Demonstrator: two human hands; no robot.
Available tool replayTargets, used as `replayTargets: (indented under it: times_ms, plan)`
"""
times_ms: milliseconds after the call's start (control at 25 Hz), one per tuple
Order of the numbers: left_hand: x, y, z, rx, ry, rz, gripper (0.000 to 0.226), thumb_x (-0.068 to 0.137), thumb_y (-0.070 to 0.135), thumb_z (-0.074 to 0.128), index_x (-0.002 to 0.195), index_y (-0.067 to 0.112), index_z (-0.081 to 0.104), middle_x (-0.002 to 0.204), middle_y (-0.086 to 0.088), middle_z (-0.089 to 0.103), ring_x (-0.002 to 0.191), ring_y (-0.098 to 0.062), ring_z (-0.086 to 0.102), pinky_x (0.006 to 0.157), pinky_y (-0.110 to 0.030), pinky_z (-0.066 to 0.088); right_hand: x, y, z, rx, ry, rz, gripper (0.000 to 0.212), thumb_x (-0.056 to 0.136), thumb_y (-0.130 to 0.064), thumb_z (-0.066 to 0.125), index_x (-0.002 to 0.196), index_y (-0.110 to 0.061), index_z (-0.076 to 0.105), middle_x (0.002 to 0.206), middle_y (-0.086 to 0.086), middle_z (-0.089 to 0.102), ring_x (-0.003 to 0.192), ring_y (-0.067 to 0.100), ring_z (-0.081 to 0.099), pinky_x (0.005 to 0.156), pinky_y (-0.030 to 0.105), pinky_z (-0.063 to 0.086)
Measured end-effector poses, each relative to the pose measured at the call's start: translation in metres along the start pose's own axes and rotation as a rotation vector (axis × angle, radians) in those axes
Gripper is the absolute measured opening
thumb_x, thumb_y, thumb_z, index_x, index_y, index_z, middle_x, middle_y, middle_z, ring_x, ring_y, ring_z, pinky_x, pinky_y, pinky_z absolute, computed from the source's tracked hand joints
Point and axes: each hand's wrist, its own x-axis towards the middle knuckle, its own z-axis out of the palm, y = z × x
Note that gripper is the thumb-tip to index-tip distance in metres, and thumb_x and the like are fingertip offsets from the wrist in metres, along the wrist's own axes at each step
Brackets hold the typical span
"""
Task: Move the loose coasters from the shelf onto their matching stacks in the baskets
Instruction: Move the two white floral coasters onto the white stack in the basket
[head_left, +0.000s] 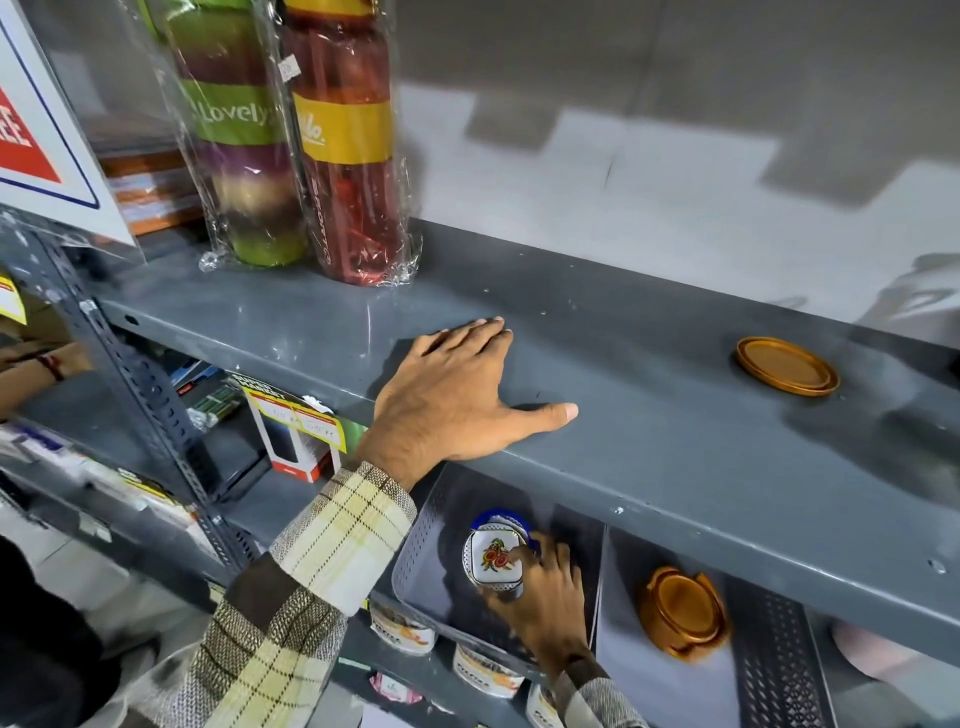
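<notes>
My left hand (457, 400) lies flat and open on the grey metal shelf (675, 441), fingers spread, holding nothing. Far to its right a loose gold round coaster (787, 365) rests on the same shelf. Below the shelf, my right hand (545, 597) has its fingers on a white square coaster with a fruit print (491, 558), which sits on top of a stack in the left grey basket (415, 551); a blue rim shows behind it. In the right grey basket (769, 649) stands a stack of gold coasters (683, 613).
Two plastic-wrapped bottles, a green and purple one (244, 130) and a red and yellow one (348, 140), stand at the shelf's back left. A sign (36, 124) hangs at the left. Boxes and price tags (296, 421) sit lower left; jars (483, 670) stand under the baskets.
</notes>
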Motion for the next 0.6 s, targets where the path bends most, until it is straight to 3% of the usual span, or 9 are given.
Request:
replayTargets:
  times_ms: [160, 240, 440, 600]
  plan:
    - [0.0, 0.0, 0.0, 0.0, 0.006, -0.002, 0.122, 0.062, 0.099, 0.019, 0.157, 0.022, 0.023, 0.166, 0.01, 0.014, 0.15, -0.006, 0.01, 0.119, -0.033, 0.007, 0.016, -0.001, -0.004, 0.041, -0.02, -0.048, 0.119, 0.058, -0.088, 0.066, 0.157, -0.036, 0.024, 0.168, 0.002, 0.019, 0.153, 0.03, 0.025, 0.123, 0.049, 0.029]
    - [0.0, 0.0, 0.0, 0.002, 0.006, -0.001, 0.122, 0.062, 0.099, 0.019, 0.157, 0.022, 0.023, 0.166, 0.01, 0.014, 0.15, -0.006, 0.01, 0.119, -0.034, 0.007, 0.024, -0.002, -0.006, 0.049, -0.053, -0.076, 0.128, 0.056, -0.082, 0.073, 0.16, -0.035, 0.016, 0.168, 0.001, 0.022, 0.155, 0.026, 0.023, 0.123, 0.048, 0.031]
    - [0.0, 0.0, 0.0, 0.001, 0.004, 0.002, 0.122, 0.062, 0.099, 0.019, 0.157, 0.022, 0.023, 0.166, 0.01, 0.014, 0.15, -0.006, 0.01, 0.119, -0.034, 0.006, 0.03, 0.002, -0.007, 0.049, -0.072, -0.099, 0.117, 0.061, -0.072, 0.073, 0.157, -0.03, 0.021, 0.152, -0.004, 0.048, 0.138, 0.022, 0.051, 0.112, 0.043, 0.045]
    - [0.001, 0.0, 0.001, 0.012, 0.008, 0.006, 0.121, 0.063, 0.098, 0.019, 0.156, 0.022, 0.023, 0.166, 0.01, 0.014, 0.15, -0.007, 0.011, 0.118, -0.034, 0.007, 0.031, 0.004, -0.008, 0.029, -0.044, -0.116, 0.108, 0.065, -0.069, 0.072, 0.154, -0.025, 0.03, 0.144, -0.004, 0.056, 0.129, 0.022, 0.059, 0.109, 0.039, 0.047]
